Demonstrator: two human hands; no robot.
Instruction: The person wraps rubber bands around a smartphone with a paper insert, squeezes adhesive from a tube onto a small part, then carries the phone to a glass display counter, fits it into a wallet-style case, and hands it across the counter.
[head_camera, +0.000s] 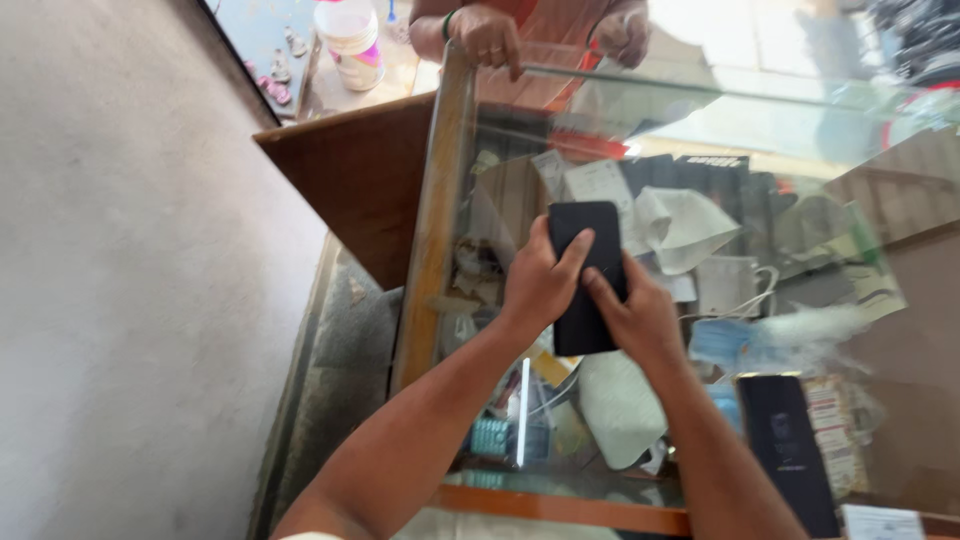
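Observation:
A black smartphone (588, 262) is held over the glass counter top (820, 180), screen dark. My left hand (540, 280) grips its left edge with the thumb across the face. My right hand (640, 315) holds its lower right side, forefinger pressing on the screen. Both forearms reach in from the bottom of the view.
A second black phone (790, 450) lies on the glass at the lower right. Papers, cables and small boxes fill the case under the glass. Another person's hands (485, 35) rest on the far wooden edge (435, 220). A plastic jar (350, 40) stands behind. A plain wall is on the left.

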